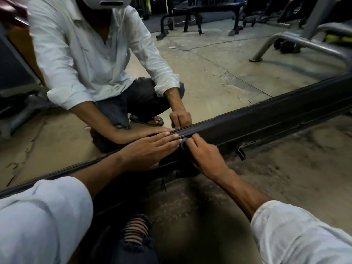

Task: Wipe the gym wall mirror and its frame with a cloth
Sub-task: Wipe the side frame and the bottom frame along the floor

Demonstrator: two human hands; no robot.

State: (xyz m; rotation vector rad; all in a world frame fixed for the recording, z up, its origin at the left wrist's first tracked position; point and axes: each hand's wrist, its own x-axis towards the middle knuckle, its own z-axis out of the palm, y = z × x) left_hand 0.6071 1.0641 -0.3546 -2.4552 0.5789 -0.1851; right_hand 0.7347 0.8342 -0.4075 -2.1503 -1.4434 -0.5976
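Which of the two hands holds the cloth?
The right hand pinches the small grey cloth against the black mirror frame; the left hand rests flat on the frame, fingers straight, holding nothing.

i'm looking at gym: big wall mirror (219, 60) reflects black weight bench (207, 8), barbell (182, 22) on dark mat (152, 23), grey tubular machine frame (297, 40); cracked concrete floor (285, 178) below.

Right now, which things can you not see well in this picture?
- Cloth: head view, only a grey bit shows; fingers of the right hand cover the rest.
- Mirror: top and sides cut off by the picture's edges.
- Frame: the part under the left hand is hidden.
- Reddish thing, top left: too blurred to name.
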